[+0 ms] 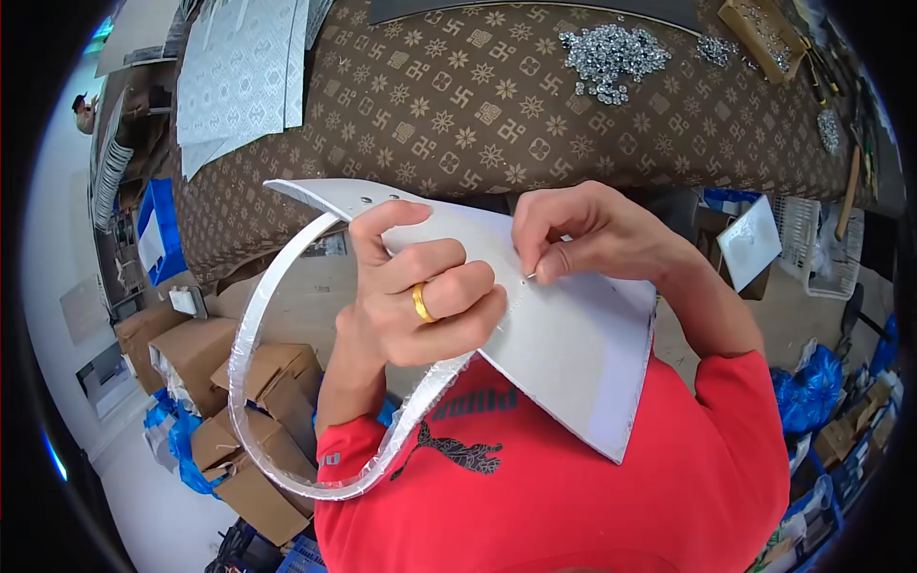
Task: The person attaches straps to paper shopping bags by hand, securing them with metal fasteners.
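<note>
The left hand (420,301), a gold ring (421,304) on one finger, is wrapped around the white sheet (564,344): its fingers curl closed over the near face and grip it firmly. The sheet is up off the worktop (458,105), held close in front of the person's red shirt (592,497). A curved strip (250,325) in clear film loops out from the sheet to the left and sweeps down toward the shirt.

The right hand (592,234) sits on the sheet's upper edge, thumb and forefinger pinched shut on a tiny metal piece (529,276) pressed against the sheet's surface. What it is exactly is too small to tell.

Beyond the hands, the worktop is covered in a brown patterned cloth. On it lie a heap of small metal parts (611,53), a box of parts (762,29) at the far right, and pale patterned panels (239,72) at the left. Cardboard boxes (258,401) stand on the floor, lower left.
</note>
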